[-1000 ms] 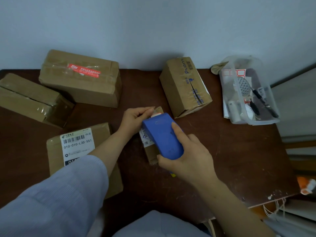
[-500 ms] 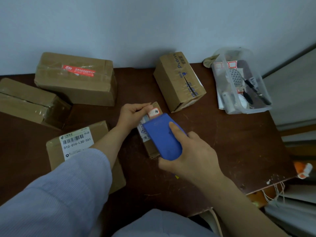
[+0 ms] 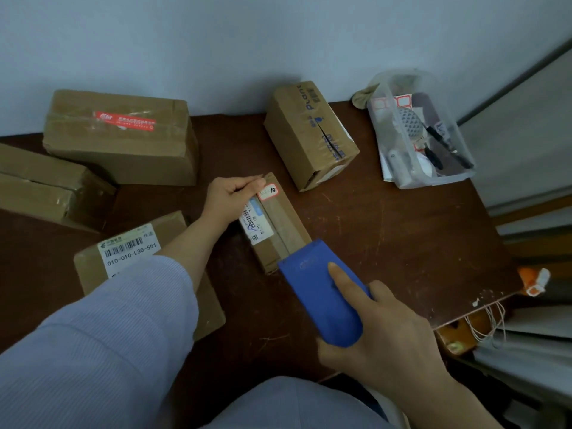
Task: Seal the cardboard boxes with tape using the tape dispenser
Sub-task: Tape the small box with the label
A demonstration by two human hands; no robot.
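Observation:
A small cardboard box with a barcode label lies in the middle of the brown table. My left hand grips its far end, fingers curled over the edge. My right hand holds the blue tape dispenser, index finger stretched along its top. The dispenser's front sits at the box's near end, and a strip of tape runs along the box top behind it.
Two large boxes stand at the far left, and a labelled box lies under my left forearm. Another box stands at the back. A clear plastic bin of pens and small items sits far right. The table's right edge is chipped.
My right hand has drawn the blue dispenser toward me along the box, from its far end to its near end, uncovering the box top. My left hand stays on the far end.

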